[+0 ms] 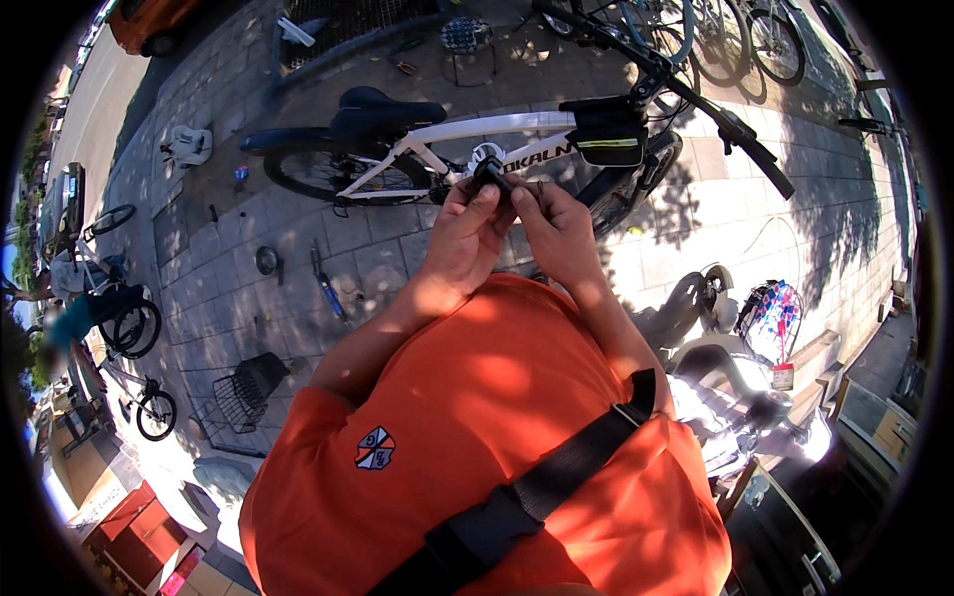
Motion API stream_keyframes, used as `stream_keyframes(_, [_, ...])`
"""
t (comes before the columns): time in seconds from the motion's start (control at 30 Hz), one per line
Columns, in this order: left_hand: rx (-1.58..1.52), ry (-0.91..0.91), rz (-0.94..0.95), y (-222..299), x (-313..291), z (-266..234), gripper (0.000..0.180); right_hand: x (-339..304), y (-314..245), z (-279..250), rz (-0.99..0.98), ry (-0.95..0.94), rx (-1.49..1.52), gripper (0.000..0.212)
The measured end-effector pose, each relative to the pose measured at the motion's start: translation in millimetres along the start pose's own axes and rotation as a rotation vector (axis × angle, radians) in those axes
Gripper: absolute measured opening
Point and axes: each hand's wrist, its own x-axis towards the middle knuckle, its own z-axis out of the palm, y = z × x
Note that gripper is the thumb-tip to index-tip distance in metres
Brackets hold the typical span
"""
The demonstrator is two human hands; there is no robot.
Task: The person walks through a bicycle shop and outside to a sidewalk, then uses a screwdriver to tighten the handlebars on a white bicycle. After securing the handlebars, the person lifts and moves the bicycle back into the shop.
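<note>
In front of my chest both hands are closed on one small black part [489, 177]; its exact kind is too small to make out. My left hand [465, 230] pinches it from the left, thumb on top. My right hand [555, 230] grips its right end between thumb and fingers. Just beyond my hands stands a white bicycle [477, 129] with a black saddle [383, 114] on the left and handlebars at the upper right. A black bag [608, 137] with a yellow-green stripe hangs on its frame.
Pliers with blue handles [330, 294] and a round dark dish [266, 260] lie on the paving at left. A wire basket [241, 395] sits nearer. A patterned stool [467, 36] stands beyond the bicycle. Another person [75, 323] is among bicycles at far left; a scooter [715, 368] stands right.
</note>
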Motion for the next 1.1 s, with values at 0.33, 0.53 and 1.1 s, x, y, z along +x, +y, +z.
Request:
stream_keyframes(0.33, [0.039, 0.008, -0.023, -2.8, 0.4, 0.5, 0.020, 0.1, 12.8, 1.2, -0.018, 0.047, 0.009, 0.028])
stream_keyframes(0.53, [-0.036, 0.017, 0.025, -5.3, -2.6, -5.3, 0.017, 1.4, 12.9, 2.6, -0.018, 0.021, 0.149, 0.028])
stream_keyframes(1.1, [-0.218, 0.043, 0.016, -1.4, -14.8, -15.3, 0.014, -6.2, -5.8, 22.4, -0.175, 0.040, -0.343, 0.022])
